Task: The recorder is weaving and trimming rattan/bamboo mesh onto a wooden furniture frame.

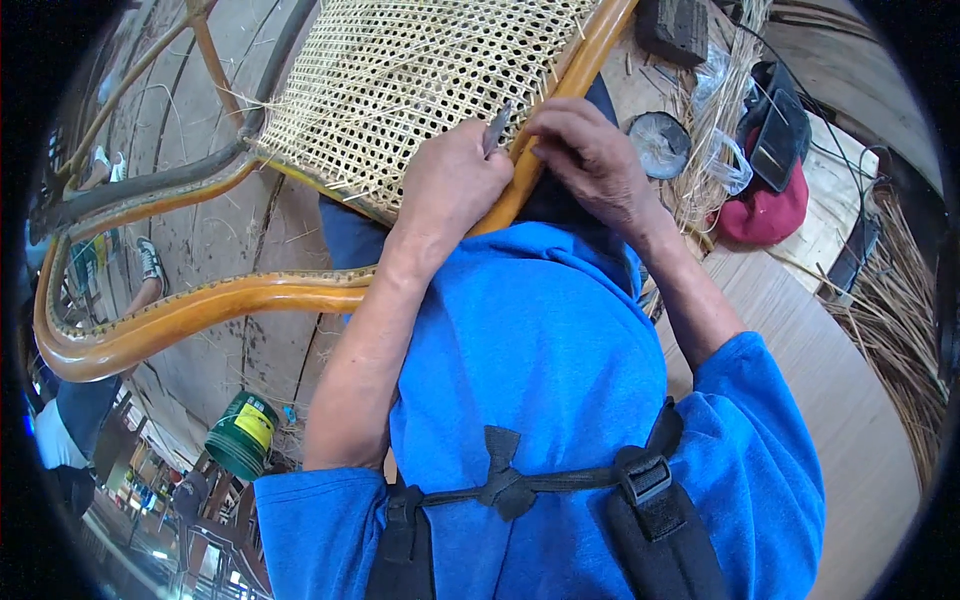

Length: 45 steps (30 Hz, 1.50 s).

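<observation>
A chair frame of glossy brown bent wood or cane lies across my lap, with a pale woven cane panel (400,95) stretched in it. My left hand (450,180) is closed around a small grey pointed metal tool (495,130), whose tip sticks up over the panel's right edge. Its handle is hidden in the palm. Just across the brown side rail (580,75) is my right hand (595,165), its fingers curled and drawn together by the rail. What those fingers hold, if anything, is hidden. Loose cane ends stand out along the rail.
A round dark-rimmed container (660,143) sits right of the rail, among loose cane strands (705,190). Beyond it are a dark block (672,30), a red cap (765,210) and a phone (775,150). A green bucket (240,437) stands lower left. Other people's feet show at far left.
</observation>
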Each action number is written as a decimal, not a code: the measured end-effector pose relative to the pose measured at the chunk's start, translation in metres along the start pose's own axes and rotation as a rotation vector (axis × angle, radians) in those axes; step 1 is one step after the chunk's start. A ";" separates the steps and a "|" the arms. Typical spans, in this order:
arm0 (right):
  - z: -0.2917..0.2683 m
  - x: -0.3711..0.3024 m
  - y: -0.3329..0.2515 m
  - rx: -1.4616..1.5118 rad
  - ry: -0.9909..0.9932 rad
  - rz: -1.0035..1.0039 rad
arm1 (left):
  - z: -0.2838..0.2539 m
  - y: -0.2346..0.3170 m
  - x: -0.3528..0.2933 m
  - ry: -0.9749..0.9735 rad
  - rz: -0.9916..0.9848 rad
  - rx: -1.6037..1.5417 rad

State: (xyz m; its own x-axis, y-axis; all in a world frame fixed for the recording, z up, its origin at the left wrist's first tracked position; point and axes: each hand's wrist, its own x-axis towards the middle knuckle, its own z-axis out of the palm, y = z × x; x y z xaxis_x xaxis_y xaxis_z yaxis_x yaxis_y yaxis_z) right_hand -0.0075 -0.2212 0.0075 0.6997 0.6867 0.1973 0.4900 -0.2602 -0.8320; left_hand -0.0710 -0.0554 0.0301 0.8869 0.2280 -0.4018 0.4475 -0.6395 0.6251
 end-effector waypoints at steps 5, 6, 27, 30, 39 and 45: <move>0.005 0.013 -0.003 -0.178 -0.098 -0.124 | 0.001 0.000 0.001 -0.045 -0.014 0.023; 0.007 0.015 -0.002 -0.235 -0.121 -0.115 | 0.003 0.000 0.002 -0.027 0.002 0.039; 0.019 0.020 -0.010 -0.428 -0.058 -0.112 | -0.007 -0.011 -0.007 -0.119 -0.003 -0.318; 0.022 0.021 -0.013 -0.466 -0.053 -0.077 | -0.003 -0.008 -0.007 -0.033 0.024 -0.221; 0.009 0.003 0.000 -0.047 0.058 0.030 | -0.012 -0.012 -0.008 -0.058 0.076 -0.139; 0.007 -0.005 -0.008 -0.071 -0.009 -0.020 | -0.052 -0.037 -0.024 0.137 0.106 0.189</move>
State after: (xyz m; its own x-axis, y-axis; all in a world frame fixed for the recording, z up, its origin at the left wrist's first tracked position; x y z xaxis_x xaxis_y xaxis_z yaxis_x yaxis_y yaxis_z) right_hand -0.0184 -0.2177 0.0099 0.6847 0.6984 0.2083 0.5398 -0.2939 -0.7888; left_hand -0.1027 0.0011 0.0506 0.9407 0.2416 -0.2380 0.3333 -0.7879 0.5178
